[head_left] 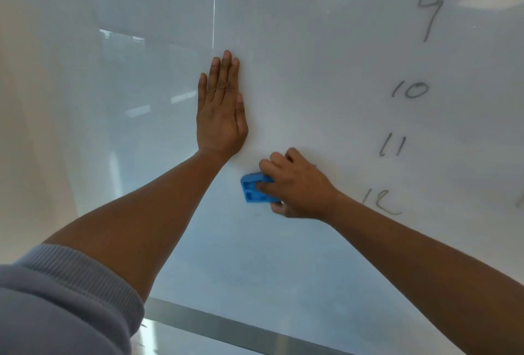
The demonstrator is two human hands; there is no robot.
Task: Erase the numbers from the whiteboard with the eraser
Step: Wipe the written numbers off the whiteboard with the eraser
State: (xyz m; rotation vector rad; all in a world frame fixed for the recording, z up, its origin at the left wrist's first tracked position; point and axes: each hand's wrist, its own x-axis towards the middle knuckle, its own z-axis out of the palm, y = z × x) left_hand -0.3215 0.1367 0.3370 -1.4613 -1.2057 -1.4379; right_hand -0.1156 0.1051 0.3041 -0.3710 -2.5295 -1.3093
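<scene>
A glossy whiteboard fills the view. Dark handwritten numbers run down its right side: 9, 10, 11 and 12. My right hand grips a blue eraser and presses it against the board, to the left of the 12 and below the 11. My left hand lies flat on the board with straight fingers, above and left of the eraser, holding nothing. A faint mark shows at the far right edge.
A grey metal tray or frame rail runs along the board's bottom edge. A pale wall borders the board on the left. A blue-grey sleeve covers my left upper arm. Ceiling lights reflect in the board.
</scene>
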